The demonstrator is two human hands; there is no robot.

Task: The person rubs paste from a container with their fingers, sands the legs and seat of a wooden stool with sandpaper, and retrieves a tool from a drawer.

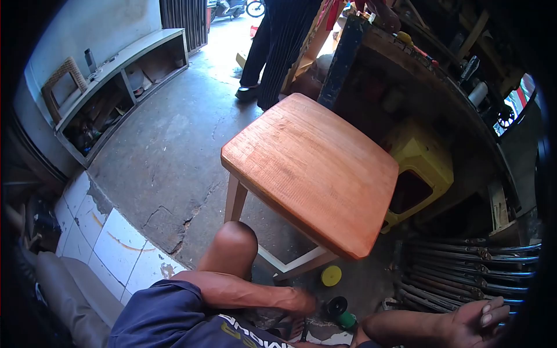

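Observation:
A wooden stool [313, 168] with an orange-brown, rounded-corner top stands in front of me on pale legs. My left hand [303, 303] is low, just beside a green container [347, 320] with a dark round top; the hand is blurred and its fingers are hard to make out. A round yellow lid [331, 276] lies on the floor between the stool and the container. My right hand [480, 322] is out at the lower right, near stacked metal tubes. Its fingers are curled in, and whatever may be inside them is hidden.
Stacked metal-tube frames [464, 261] lie at the right. A yellow plastic stool [426, 153] sits under a dark workbench [342, 61]. A person in dark trousers [272, 52] stands beyond the wooden stool. A low shelf unit [127, 84] runs along the left wall.

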